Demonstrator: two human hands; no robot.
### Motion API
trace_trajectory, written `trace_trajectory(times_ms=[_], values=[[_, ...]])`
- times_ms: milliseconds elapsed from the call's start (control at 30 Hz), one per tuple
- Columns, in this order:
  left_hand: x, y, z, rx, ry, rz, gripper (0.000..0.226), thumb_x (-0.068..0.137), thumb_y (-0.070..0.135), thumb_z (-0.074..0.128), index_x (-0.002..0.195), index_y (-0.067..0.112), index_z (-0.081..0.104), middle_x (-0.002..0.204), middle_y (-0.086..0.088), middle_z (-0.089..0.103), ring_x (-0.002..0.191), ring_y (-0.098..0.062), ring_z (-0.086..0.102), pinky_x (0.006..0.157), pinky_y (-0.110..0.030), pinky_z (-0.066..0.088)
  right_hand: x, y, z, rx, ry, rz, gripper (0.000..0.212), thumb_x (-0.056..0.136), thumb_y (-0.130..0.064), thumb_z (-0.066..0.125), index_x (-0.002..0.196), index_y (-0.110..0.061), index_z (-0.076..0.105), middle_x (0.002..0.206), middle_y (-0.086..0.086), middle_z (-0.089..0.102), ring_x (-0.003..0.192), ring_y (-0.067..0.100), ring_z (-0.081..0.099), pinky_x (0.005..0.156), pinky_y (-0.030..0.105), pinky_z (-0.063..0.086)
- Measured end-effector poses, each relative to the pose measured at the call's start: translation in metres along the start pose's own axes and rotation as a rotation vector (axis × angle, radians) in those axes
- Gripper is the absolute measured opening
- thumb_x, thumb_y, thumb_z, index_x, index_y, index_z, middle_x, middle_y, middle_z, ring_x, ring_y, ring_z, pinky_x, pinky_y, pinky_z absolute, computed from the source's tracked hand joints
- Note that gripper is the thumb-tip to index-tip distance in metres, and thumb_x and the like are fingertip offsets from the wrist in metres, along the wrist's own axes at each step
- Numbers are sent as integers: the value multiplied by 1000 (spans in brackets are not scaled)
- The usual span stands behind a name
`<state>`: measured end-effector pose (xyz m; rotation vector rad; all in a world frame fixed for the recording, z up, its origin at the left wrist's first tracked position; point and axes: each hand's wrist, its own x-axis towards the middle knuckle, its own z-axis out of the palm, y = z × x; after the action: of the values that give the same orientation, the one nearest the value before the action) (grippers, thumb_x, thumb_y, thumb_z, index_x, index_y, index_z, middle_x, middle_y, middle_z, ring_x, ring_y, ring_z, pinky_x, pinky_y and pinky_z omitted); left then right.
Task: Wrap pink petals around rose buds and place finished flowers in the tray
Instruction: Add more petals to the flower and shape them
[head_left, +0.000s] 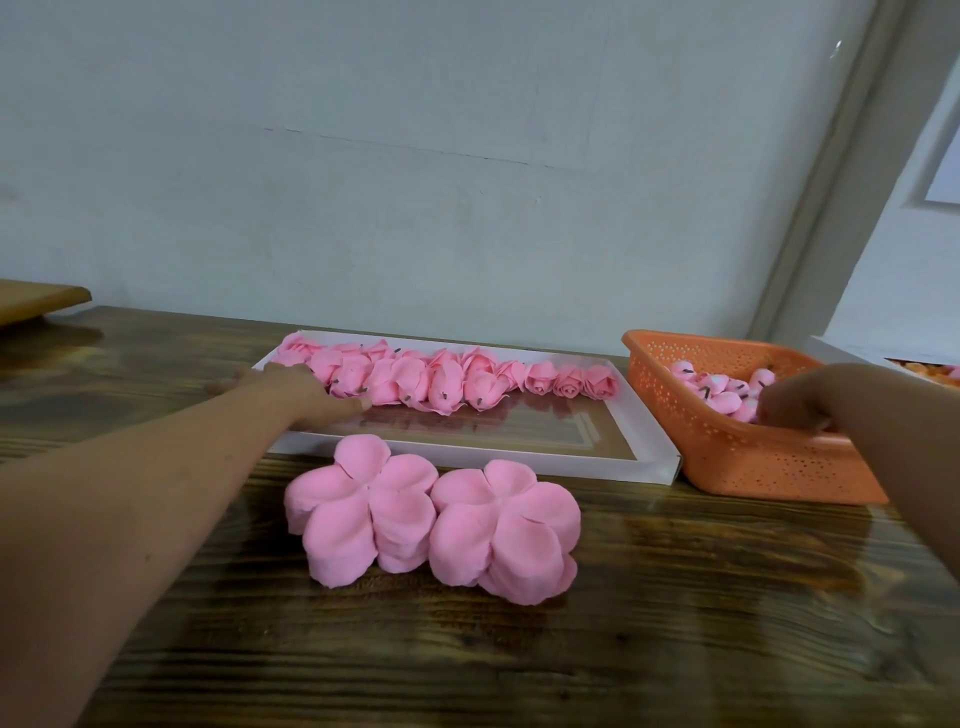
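Two stacks of pink flower-shaped petal layers (431, 514) lie on the dark wooden table in front of me. Behind them a flat white tray (467, 457) holds a row of finished pink roses (441, 379) along its far side. My left hand (301, 392) lies flat with fingers spread at the tray's left end, touching the roses there. On the right, an orange perforated basket (748, 457) holds several small pink rose buds (722, 395). My right hand (800, 400) reaches into the basket among the buds; its fingertips are hidden.
A wooden board edge (36, 299) sticks out at the far left. A pale wall runs behind the table. Another white container (883, 358) with orange pieces shows at the far right behind the basket.
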<state>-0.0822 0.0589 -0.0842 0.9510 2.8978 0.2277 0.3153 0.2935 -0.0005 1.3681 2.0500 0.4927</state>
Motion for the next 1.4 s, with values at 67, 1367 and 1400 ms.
trace_trajectory(times_ms=[67,1367,1400], values=[[-5,2,-8,16,-37,94,90,71,83,43,135,20,46,130,-15,54,123,-37,48,107,-51,37,4,2,0,80,17,20,45,99,-30,42,139,-11,39,142,8,39,122,19,43,101,28,39],[-142,73,-24,-158,-205,793,14,84,26,69,72,20,64,82,3,68,68,-10,53,65,-26,44,-98,-95,-5,1599,841,-502,15,77,-2,71,80,-16,67,74,4,66,59,2,55,55,9,41],[-142,72,-25,-221,-230,752,13,83,22,69,71,20,64,80,2,67,68,-12,53,65,-28,44,-103,-99,-6,1707,779,-571,19,76,1,72,80,-17,68,75,3,69,62,4,59,59,12,45]])
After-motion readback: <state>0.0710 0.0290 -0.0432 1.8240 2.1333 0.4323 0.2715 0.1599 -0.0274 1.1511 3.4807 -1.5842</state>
